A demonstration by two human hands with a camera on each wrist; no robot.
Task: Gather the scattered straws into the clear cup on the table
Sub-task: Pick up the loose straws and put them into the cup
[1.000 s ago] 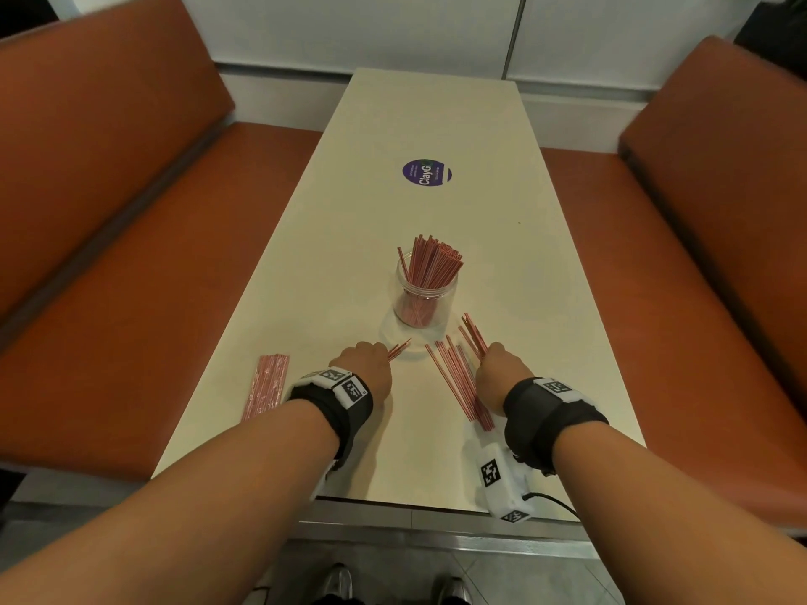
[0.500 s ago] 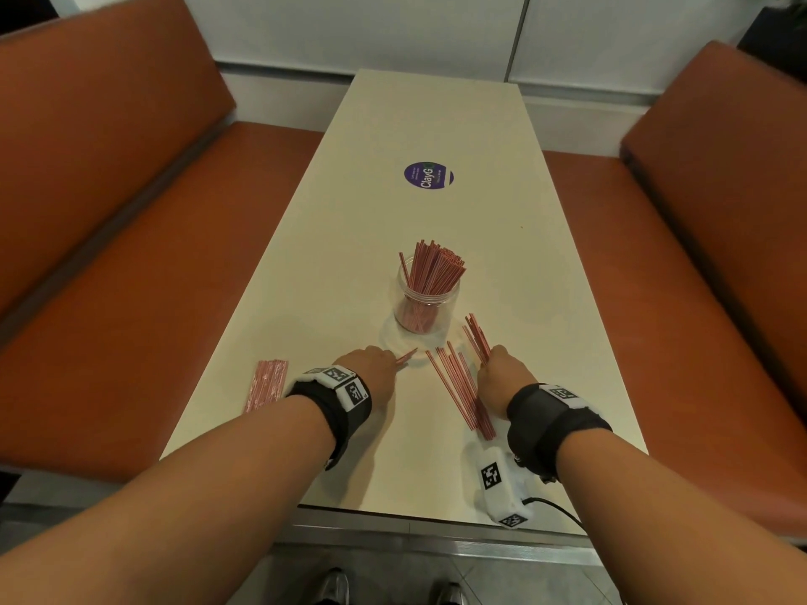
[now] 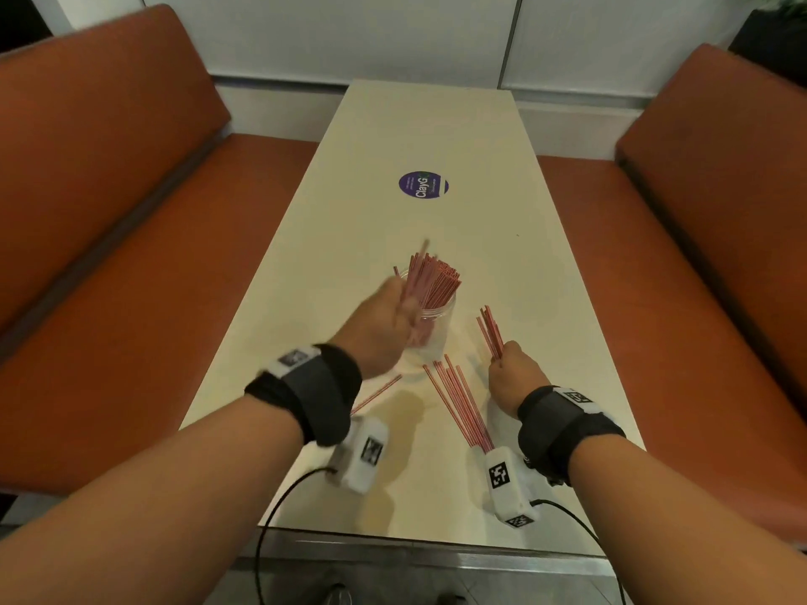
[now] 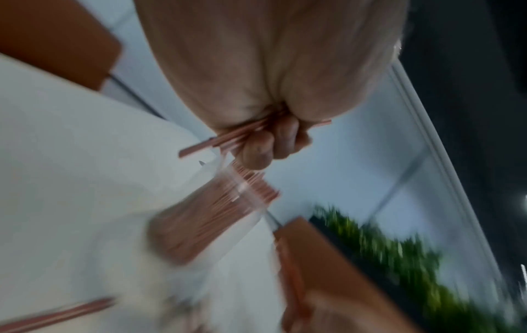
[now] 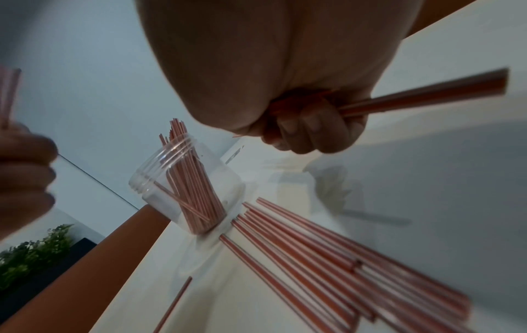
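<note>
Left hand point(image 3: 381, 325) was raised beside the clear cup point(image 3: 434, 331), fingers point(image 4: 256, 155) curled round a few red straws point(image 4: 225, 140). Right hand point(image 3: 515, 377) sat low near the desk point(image 3: 436, 128), fist gripping a small bunch point(image 3: 490, 330) angled upward. Cup stood upright mid-desk, full of straws. A loose straw pile point(image 3: 458, 403) lay on the desk between the wrists.

Café or diner booth. Orange padded bench seats point(image 3: 131, 255) flanking long cream table point(image 3: 436, 137); purple round "ClayG" sticker point(image 3: 423, 184) on tabletop; white panelled wall point(image 3: 349, 32) behind; green plant point(image 5: 34, 252) beyond bench.
</note>
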